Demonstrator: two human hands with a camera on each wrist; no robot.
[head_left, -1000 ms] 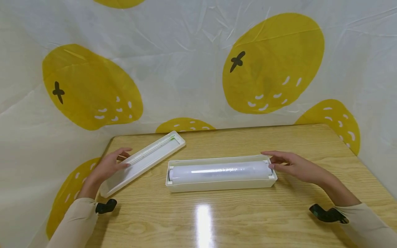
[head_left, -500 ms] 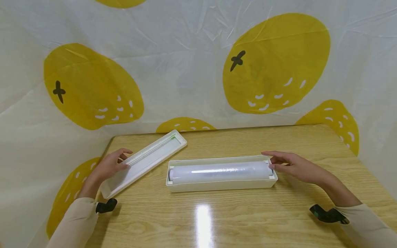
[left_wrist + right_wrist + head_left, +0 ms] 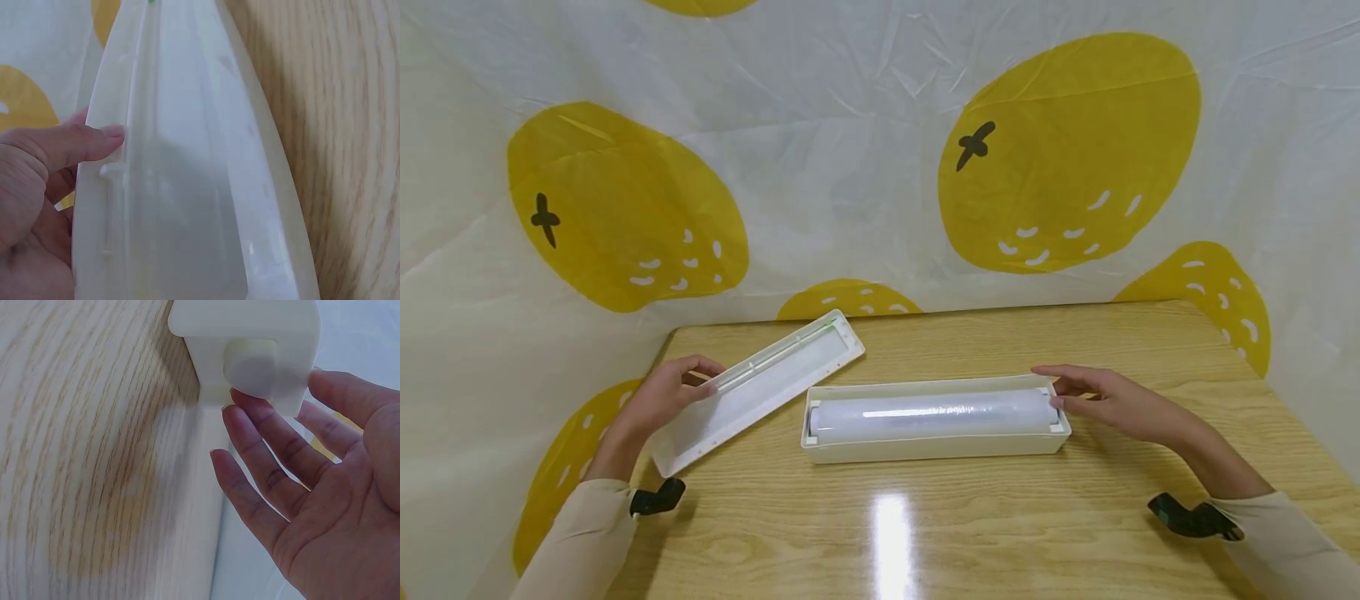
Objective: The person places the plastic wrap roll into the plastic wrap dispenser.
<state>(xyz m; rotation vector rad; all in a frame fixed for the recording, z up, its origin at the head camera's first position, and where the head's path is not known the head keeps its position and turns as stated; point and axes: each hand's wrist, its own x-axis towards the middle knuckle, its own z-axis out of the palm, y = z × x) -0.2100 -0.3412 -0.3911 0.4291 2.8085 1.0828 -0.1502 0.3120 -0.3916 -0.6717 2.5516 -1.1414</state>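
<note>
A long cream plastic box point(image 3: 936, 452) stands on the wooden table, holding a shiny roll of cling film point(image 3: 934, 414). To its left is the box's long lid point(image 3: 775, 379), tilted, its hollow inner side facing up. My left hand point(image 3: 668, 396) pinches the lid's far long edge, thumb on the inner side; the left wrist view shows the thumb point(image 3: 94, 142) over that edge, other fingers partly hidden behind it. At the box's right end, my right hand point(image 3: 1112, 404) touches the end wall with fairly straight fingertips, as the right wrist view shows point(image 3: 294, 462).
The wooden table point(image 3: 1000, 533) carries a bright light reflection in front of the box. Behind and at both sides hangs a white sheet point(image 3: 842, 167) with large yellow fruit prints. Black wrist mounts point(image 3: 1195, 518) sit at the sleeve cuffs.
The lid has shifted slightly right and tipped up in my left hand, its far end rising a little. My right hand and the box have stayed in place.
</note>
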